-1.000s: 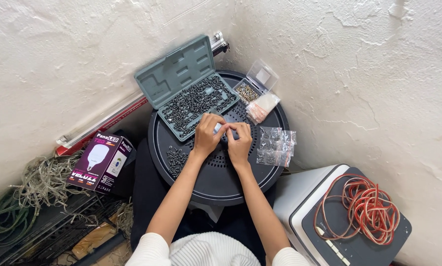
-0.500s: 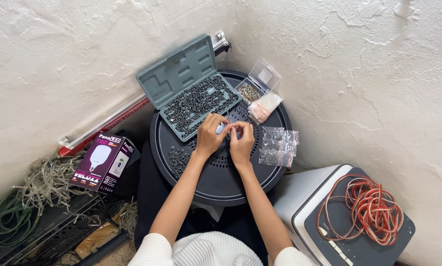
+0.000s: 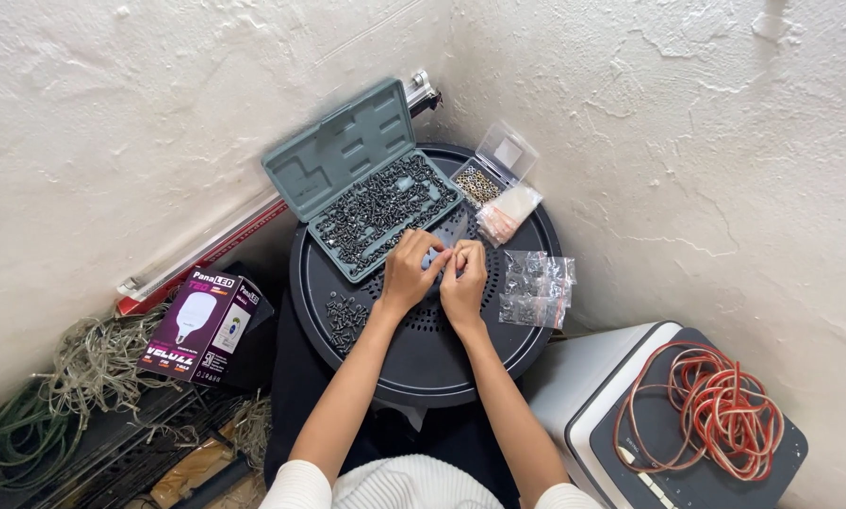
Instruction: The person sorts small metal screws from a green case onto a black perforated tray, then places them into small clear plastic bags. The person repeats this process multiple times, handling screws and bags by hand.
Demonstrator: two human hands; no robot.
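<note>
There is a single view, from a camera worn on the person's head. It looks almost straight down over the person's own forearms onto a round black desk (image 3: 423,363) set in the corner of two white plastered walls (image 3: 121,123). The view is fairly high and wide: the whole desk fits within it, with floor on both sides. The left hand (image 3: 410,271) and right hand (image 3: 464,283) meet near the picture's centre. The person's white-sleeved shoulders cut the bottom edge, so the camera faces away from the body, toward the corner.
</note>
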